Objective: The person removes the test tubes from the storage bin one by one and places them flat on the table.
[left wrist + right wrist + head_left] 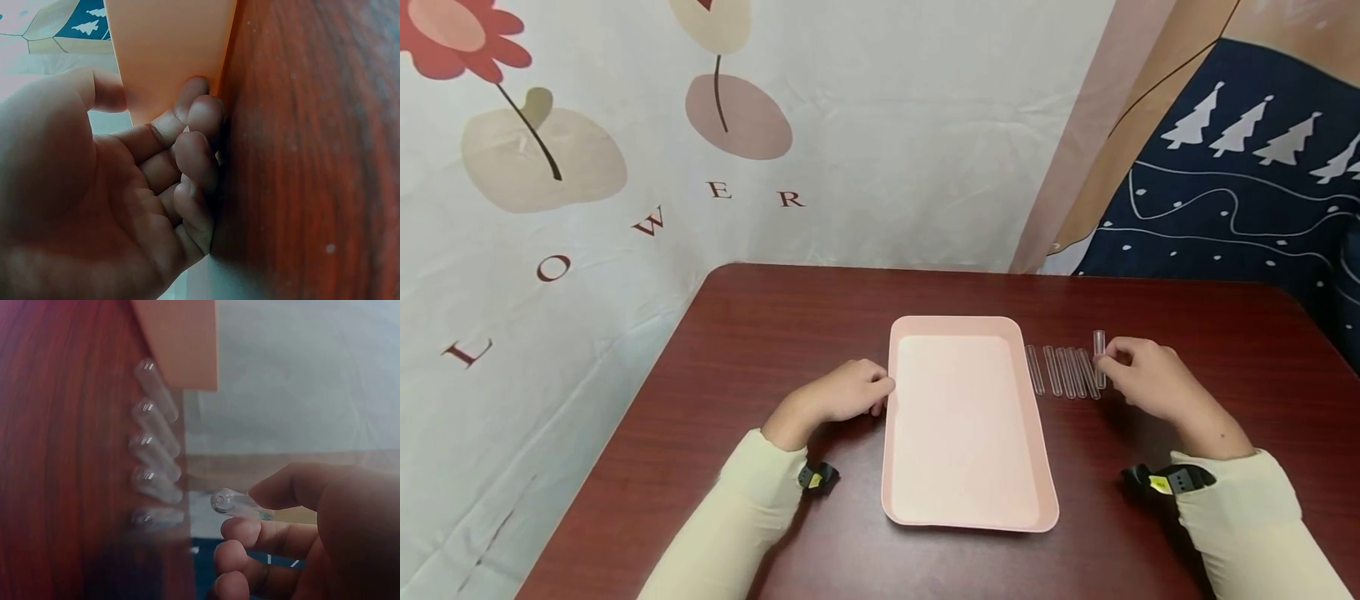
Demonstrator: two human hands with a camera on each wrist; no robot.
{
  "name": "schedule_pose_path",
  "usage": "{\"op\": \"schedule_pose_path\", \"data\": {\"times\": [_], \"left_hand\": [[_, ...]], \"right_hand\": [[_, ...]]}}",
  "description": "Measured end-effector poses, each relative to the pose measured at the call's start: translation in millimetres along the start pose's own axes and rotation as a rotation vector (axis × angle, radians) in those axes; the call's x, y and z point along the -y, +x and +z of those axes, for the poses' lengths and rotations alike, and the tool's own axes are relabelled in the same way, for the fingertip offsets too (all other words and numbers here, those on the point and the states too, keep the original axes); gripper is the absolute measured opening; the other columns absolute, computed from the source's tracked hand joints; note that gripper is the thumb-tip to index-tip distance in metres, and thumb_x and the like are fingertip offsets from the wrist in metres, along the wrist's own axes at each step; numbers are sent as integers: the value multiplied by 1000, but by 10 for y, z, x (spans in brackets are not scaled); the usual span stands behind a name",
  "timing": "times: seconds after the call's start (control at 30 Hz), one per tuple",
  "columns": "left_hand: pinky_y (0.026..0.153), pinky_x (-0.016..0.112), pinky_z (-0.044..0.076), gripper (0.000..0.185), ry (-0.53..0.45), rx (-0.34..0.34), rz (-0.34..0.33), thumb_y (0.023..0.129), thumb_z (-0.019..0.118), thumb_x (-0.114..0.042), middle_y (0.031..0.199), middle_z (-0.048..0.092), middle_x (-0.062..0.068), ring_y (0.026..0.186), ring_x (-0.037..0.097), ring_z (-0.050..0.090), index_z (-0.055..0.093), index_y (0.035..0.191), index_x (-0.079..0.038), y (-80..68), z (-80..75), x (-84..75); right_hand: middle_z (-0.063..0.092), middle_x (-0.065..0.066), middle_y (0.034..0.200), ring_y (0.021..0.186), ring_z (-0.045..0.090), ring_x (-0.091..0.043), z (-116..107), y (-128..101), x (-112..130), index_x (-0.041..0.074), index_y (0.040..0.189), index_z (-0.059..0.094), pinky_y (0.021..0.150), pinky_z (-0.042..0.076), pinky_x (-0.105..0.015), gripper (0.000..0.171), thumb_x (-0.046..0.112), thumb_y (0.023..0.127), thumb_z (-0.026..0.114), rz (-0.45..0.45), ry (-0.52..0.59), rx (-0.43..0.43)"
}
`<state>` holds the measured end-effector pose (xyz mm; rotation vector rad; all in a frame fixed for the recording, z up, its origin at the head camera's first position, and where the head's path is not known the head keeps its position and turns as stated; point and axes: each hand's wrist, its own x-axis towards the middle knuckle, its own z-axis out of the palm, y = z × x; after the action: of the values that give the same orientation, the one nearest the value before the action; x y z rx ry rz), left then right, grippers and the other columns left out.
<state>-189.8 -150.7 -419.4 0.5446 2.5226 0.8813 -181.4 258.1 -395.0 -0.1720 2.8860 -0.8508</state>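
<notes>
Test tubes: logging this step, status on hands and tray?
Right hand pinches one clear tube, lifted. Five tubes lie beside pink tray. Left hand steadies tray edge. Nothing in the way.

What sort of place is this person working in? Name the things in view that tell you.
Probably a makeshift home or staged recording corner: a dark wooden table stands against hung printed cloths. On it are only a pink tray and clear tubes, one pinched by the right hand.

Left hand [125, 187], curled fingers [194, 156] touching pink tray [169, 50], on wooden table [312, 156]
</notes>
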Motion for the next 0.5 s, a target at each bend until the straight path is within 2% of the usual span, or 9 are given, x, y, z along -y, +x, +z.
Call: {"op": "schedule_pose_path", "data": {"times": [0.5], "left_hand": [[60, 28, 44, 38, -7, 0, 3, 93, 39, -21, 60, 58, 0, 53, 12, 48, 62, 64, -10, 4, 1, 6]], "right_hand": [[52, -3, 63, 52, 52, -18, 59, 73, -196, 6, 86, 60, 50, 43, -32, 26, 25, 100, 48, 38, -8, 81]]}}
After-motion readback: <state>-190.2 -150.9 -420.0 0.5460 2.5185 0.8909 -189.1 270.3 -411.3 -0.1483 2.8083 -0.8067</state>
